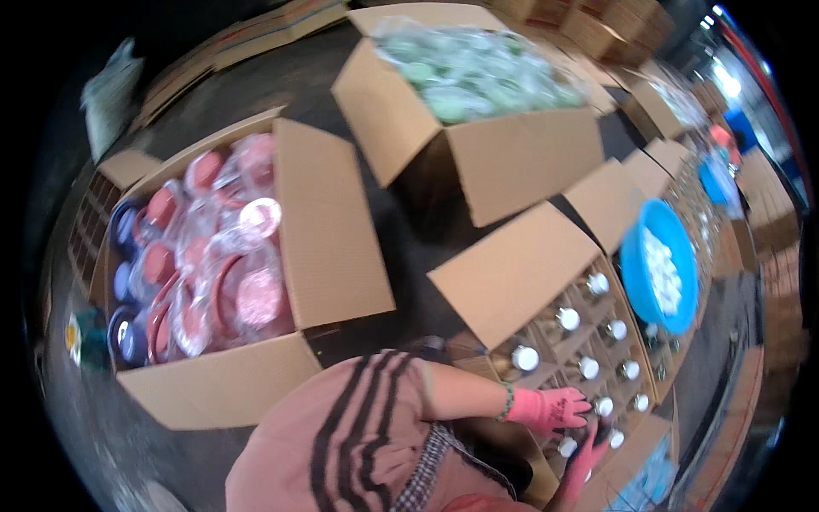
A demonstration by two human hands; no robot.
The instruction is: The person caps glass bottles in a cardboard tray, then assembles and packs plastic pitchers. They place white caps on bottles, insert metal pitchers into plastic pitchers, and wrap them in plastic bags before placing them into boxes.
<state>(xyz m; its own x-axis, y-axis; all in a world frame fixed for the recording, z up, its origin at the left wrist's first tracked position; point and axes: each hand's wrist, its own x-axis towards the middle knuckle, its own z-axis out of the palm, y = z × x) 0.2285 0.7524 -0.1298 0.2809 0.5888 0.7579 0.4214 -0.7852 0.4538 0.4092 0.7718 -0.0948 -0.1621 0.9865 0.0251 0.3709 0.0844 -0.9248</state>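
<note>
My left hand, in a pink glove with dark print, reaches over a divided cardboard box of glass bottles. Its fingers are stretched out beside a white bottle cap. Lower down, my right hand, also in a pink glove, points up toward the same cap; its blurred fingers do not show whether they grip it. White-capped bottles stand upright in the box's compartments, among them one with a cap near the box's left edge. Their glass bodies are mostly hidden by the dividers.
A blue basin of small white caps rests beyond the bottles. At left, a carton holds pink and blue plastic-wrapped items. Another carton holds green wrapped pieces. Raised flaps border the bottle box. Flattened cardboard lies behind.
</note>
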